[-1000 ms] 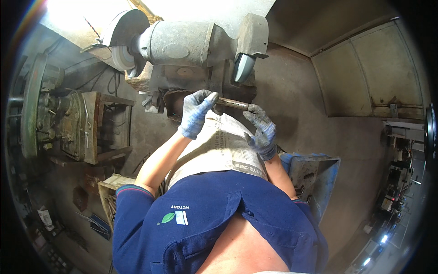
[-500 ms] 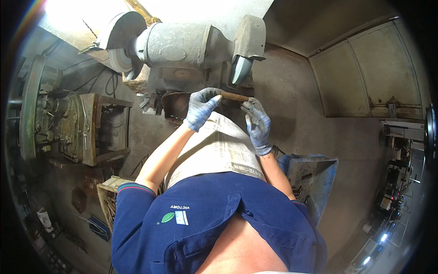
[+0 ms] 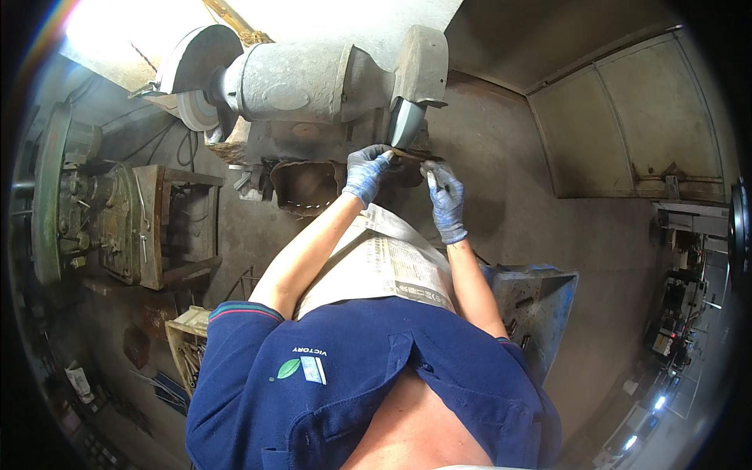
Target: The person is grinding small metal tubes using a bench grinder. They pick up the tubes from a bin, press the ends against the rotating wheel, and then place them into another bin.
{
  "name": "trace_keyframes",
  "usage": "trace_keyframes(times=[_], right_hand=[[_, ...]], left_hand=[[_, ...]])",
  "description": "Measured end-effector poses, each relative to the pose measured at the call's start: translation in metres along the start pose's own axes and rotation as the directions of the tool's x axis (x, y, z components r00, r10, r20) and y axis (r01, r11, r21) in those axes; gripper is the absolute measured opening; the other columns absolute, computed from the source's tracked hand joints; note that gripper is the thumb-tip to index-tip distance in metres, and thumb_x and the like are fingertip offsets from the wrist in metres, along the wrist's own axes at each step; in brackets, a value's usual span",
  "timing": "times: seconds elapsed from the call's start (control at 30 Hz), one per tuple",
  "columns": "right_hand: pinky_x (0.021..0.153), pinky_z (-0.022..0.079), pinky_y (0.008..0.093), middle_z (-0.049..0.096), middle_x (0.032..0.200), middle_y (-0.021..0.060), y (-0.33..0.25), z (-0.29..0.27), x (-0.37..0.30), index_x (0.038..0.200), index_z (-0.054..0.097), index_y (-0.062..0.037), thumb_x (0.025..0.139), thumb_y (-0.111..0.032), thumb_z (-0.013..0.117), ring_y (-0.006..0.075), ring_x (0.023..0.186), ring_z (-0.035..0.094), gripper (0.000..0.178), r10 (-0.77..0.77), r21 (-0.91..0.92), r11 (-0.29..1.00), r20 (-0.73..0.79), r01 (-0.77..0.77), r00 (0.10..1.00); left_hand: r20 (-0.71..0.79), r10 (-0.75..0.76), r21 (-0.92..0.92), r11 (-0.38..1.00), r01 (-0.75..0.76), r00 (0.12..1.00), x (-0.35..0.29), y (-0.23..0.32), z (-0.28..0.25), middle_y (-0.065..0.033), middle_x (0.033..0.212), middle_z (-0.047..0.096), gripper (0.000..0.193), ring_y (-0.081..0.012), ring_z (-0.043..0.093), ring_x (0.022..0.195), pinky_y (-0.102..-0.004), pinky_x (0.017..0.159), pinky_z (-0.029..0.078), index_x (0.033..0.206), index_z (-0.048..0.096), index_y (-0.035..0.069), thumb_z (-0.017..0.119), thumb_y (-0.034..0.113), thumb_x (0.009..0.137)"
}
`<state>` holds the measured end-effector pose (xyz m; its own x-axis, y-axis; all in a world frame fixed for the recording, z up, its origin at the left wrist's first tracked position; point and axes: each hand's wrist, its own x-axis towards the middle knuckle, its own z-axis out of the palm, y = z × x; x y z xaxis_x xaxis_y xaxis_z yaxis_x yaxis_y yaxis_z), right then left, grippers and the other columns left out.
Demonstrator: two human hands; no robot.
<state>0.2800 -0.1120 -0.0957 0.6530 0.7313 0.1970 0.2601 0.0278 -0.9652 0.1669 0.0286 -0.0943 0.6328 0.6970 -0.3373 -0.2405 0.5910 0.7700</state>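
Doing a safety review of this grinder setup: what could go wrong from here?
The gloved left hand is close to the right grinding wheel; if that is spinning, it could snag the fabric.
The thin metal piece, up by the wheel, might kick or slip.
The bare forearms could catch sparks or grit.

Grey floor (image 3: 509, 219), stained dark in patches. At left, boxy frame stand (image 3: 159, 211) on it, green machine (image 3: 117, 223) alongside. Blue-edged bin (image 3: 560, 313) at right and pale crate (image 3: 186, 323) at left, metal pieces in both. Grinder (image 3: 294, 82) sits on dark base (image 3: 305, 137).
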Motion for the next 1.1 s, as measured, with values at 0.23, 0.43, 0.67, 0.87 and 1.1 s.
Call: trace_keyframes(times=[0.23, 0.43, 0.67, 0.87, 1.1], right_hand=[[0.084, 0.049, 0.0273, 0.063, 0.100, 0.0088, -0.003, 0.036, 0.008, 0.103, 0.063, 0.0018, 0.088, -0.001, 0.054, 0.0163, 0.092, 0.061, 0.018, -0.031, 0.013, 0.999, 0.050, 0.030, 0.998], [0.077, 0.048, 0.0262, 0.067, 0.096, 0.0082, -0.002, 0.042, 0.009, 0.096, 0.066, -0.0006, 0.083, -0.006, 0.064, 0.0139, 0.086, 0.063, 0.014, 0.038, 0.162, 0.986, 0.003, -0.038, 0.999], [0.073, 0.047, 0.0263, 0.069, 0.086, 0.0089, 0.023, 0.007, 0.009, 0.091, 0.068, 0.0004, 0.084, -0.014, 0.065, 0.0133, 0.079, 0.062, 0.016, 0.157, 0.096, 0.984, -0.082, -0.149, 0.984], [0.077, 0.048, 0.0266, 0.068, 0.093, 0.0092, 0.019, 0.022, 0.013, 0.097, 0.066, 0.0015, 0.086, -0.009, 0.061, 0.0133, 0.083, 0.062, 0.016, 0.070, 0.007, 0.997, 0.028, -0.071, 0.997], [0.085, 0.048, 0.0266, 0.066, 0.102, 0.0108, 0.019, 0.048, 0.010, 0.102, 0.065, -0.0013, 0.081, 0.001, 0.063, 0.0160, 0.096, 0.062, 0.021, -0.023, 0.154, 0.988, 0.043, 0.017, 0.999]], left_hand=[[-0.103, 0.038, 0.152, 0.988, -0.022, 0.994, -0.008, 0.028, -0.020, -0.0063, 0.077, 0.065, 0.006, -0.0135, 0.061, 0.062, -0.0263, 0.056, 0.054, 0.087, 0.064, 0.002, 0.059, 0.006, 0.085], [-0.074, 0.025, 0.149, 0.989, -0.013, 0.997, 0.000, 0.023, -0.030, -0.0046, 0.074, 0.064, 0.007, -0.0114, 0.060, 0.060, -0.0242, 0.049, 0.051, 0.090, 0.063, 0.003, 0.059, 0.008, 0.087], [-0.023, 0.017, 0.211, 0.977, -0.012, 1.000, 0.014, -0.001, -0.004, -0.0077, 0.075, 0.066, 0.010, -0.0128, 0.061, 0.064, -0.0251, 0.060, 0.051, 0.088, 0.066, -0.003, 0.059, 0.002, 0.085], [-0.077, 0.021, 0.272, 0.962, 0.001, 0.997, 0.013, 0.012, -0.021, -0.0075, 0.075, 0.066, 0.008, -0.0138, 0.062, 0.065, -0.0252, 0.062, 0.051, 0.086, 0.065, -0.003, 0.059, 0.002, 0.085], [-0.030, 0.105, 0.275, 0.957, -0.093, 0.994, -0.001, 0.028, -0.046, -0.0033, 0.081, 0.066, 0.011, -0.0084, 0.059, 0.070, -0.0215, 0.066, 0.047, 0.092, 0.065, -0.002, 0.061, 0.006, 0.085]])
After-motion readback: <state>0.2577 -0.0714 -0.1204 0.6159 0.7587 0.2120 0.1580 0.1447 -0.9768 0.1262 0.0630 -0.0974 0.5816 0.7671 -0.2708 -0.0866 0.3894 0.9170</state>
